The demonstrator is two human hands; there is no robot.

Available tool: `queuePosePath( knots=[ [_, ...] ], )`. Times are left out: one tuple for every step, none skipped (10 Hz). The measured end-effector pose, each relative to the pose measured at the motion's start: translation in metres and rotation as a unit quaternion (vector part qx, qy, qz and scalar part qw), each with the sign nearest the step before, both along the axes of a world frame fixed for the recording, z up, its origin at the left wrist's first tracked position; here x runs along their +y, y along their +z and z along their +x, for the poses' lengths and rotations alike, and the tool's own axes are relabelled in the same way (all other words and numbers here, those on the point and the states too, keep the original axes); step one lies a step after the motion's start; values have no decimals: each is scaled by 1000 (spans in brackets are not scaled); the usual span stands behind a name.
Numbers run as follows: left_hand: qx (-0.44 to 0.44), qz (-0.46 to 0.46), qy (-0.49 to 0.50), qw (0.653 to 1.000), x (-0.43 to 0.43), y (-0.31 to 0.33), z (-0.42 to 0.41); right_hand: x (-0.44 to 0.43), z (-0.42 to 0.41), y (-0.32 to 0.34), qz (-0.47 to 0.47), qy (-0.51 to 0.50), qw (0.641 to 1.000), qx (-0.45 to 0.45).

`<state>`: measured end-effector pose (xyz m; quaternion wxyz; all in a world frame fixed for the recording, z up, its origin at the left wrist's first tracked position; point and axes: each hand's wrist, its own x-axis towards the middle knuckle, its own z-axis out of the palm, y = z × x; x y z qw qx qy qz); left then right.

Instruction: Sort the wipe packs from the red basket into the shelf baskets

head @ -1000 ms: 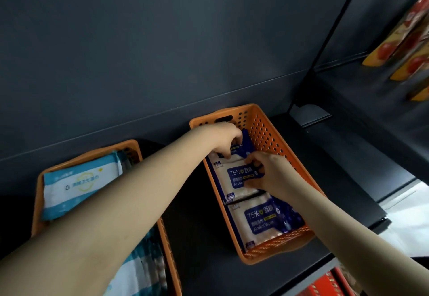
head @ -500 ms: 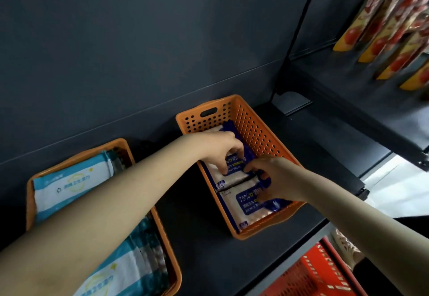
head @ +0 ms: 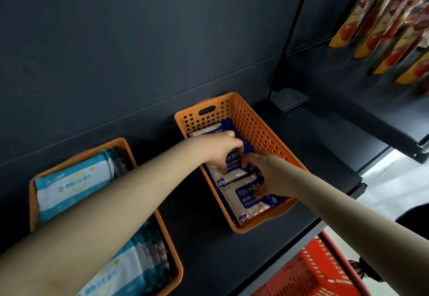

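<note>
I see three blue and white soft plastic wipe packs lying in a row in the orange plastic basket with holes (head: 249, 119) on the dark shelf (head: 320, 147). The middle wipe pack (head: 232, 159) is the one I am working on. It lies between the back wipe pack (head: 214, 131) and the front wipe pack (head: 246, 200).

I think this pack is light and squashy, like a small damp pillow. Its skin looks shiny, so it may slip. It can bend and will not break. The best place to hold it is by its two side edges, one hand on each.

My left hand (head: 221, 150) reaches in from the left on a long, straight arm. Its fingers curl down over the pack and the thumb pinches the near edge, so it grips the pack. My right hand (head: 267, 175) comes in from the right with knuckles up. Its fingers curl onto the pack's right edge and grip it too. Its thumb rests on the front pack.

The red plastic basket (head: 308, 272) sits low, under the shelf. I cannot see what is in it.
</note>
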<state>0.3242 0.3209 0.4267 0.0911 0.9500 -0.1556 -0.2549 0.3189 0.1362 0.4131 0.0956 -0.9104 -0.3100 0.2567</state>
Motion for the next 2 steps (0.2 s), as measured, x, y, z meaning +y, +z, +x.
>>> queuePosePath(
  knots=[
    [-18,-2,39,999,-3,3,-9,0,-2,3,5,-11,1000,15],
    [-79,-70,125,987,-6,10,-23,-4,-4,17,54,-45,998,-9]
  ],
)
